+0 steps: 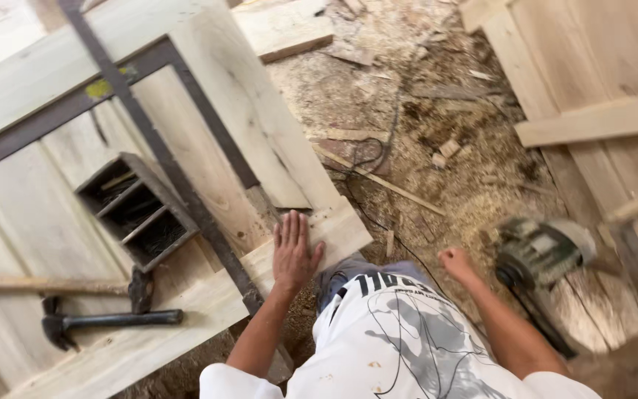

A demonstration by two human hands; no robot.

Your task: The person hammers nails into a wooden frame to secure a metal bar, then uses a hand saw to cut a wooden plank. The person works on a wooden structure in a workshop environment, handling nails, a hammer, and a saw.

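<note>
We see the left hand pressed flat, fingers spread, holding nothing, on a pale plank lying across the workbench. The right hand hangs loosely closed, empty, near a green power tool. Sawdust floor; two hammers on the bench.

A carpentry workshop — sawdust floor, planks, hammers.
</note>
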